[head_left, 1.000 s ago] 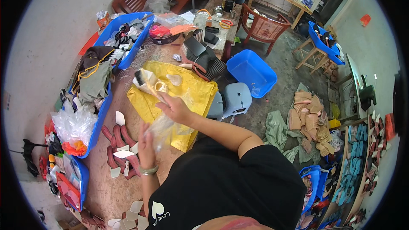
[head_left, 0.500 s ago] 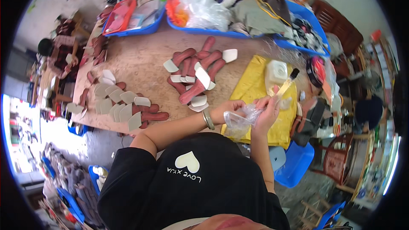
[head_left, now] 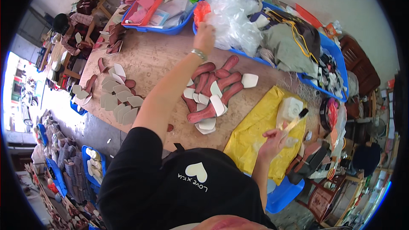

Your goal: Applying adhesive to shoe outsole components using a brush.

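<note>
At the far side of the table, my left hand [head_left: 205,38] is at the edge of a blue bin, beside an orange-red plastic bag [head_left: 201,12] and a heap of clear plastic bags [head_left: 234,15]. Its fingers are blurred, so their grip does not show. Over a yellow plastic sheet [head_left: 247,134], my right hand [head_left: 274,141] is closed around a brush [head_left: 293,123] with a pale handle and black bristles, pointing away from me. Next to the brush stands a translucent white container [head_left: 292,107]. Between my arms lies a pile of reddish-brown, sole-shaped pieces [head_left: 229,79] with pale flat tabs.
Overlapping pale tabs on more reddish-brown pieces [head_left: 121,96] lie to the left. A blue bin [head_left: 174,30] holds a red tray at the back. Dark sole-like pieces [head_left: 309,157] sit at the right. Another person [head_left: 79,30] sits beyond the far left corner.
My left hand has left the crumpled clear bag held near my right hand and swung to the far bin. That bag no longer shows between my hands. My right hand still holds the brush.
</note>
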A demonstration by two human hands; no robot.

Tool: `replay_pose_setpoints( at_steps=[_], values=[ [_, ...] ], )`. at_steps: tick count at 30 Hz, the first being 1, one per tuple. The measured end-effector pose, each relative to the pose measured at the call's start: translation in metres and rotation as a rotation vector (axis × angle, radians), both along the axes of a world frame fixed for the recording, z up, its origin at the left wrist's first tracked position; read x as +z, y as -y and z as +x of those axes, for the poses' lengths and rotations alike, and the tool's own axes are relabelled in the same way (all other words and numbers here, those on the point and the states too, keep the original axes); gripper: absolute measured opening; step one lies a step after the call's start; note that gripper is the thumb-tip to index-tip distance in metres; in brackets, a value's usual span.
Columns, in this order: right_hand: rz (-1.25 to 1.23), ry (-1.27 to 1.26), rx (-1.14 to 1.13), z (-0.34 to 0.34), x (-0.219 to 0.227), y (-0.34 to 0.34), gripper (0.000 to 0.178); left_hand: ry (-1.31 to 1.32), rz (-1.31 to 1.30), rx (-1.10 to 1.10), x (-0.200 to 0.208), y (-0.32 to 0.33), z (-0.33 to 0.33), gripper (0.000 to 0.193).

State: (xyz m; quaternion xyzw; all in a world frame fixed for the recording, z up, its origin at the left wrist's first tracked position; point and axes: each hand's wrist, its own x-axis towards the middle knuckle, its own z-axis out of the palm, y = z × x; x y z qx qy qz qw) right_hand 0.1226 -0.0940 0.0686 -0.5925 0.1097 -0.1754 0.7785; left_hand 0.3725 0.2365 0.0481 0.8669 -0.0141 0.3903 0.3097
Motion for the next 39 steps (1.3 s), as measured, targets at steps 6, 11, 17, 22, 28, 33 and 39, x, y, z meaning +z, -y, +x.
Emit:
replay_pose_setpoints(
  at_steps=[6, 11, 17, 22, 28, 33, 39],
  values=[
    [-0.073, -0.07, -0.094, 0.02, -0.01, 0.009, 0.044, -0.544, 0.843, -0.319, -0.047, 0.025, 0.081, 0.015],
    [-0.131, -0.136, -0.084, 0.037, -0.036, 0.018, 0.046, -0.787, 0.906, -0.313, -0.061, -0.002, 0.113, 0.018],
    [-0.167, -0.22, -0.095, 0.058, -0.065, 0.016, 0.05, -1.011, 0.798, -0.16, -0.068, 0.017, 0.18, 0.02],
    [-0.217, -0.215, -0.028, 0.072, -0.069, 0.008, 0.051, -1.147, 0.69, -0.107, -0.082, 0.012, 0.157, 0.021],
    [-0.247, -0.203, -0.019, 0.081, -0.061, -0.005, 0.049, -1.204, 0.561, -0.162, -0.095, 0.026, 0.152, 0.023],
    [-0.255, -0.139, -0.021, 0.074, -0.042, -0.008, 0.048, -1.158, 0.616, -0.172, -0.102, 0.032, 0.155, 0.028],
    [-0.279, -0.199, -0.085, 0.061, -0.04, 0.001, 0.049, -1.111, 0.541, -0.194, -0.098, 0.03, 0.152, 0.033]
  ],
)
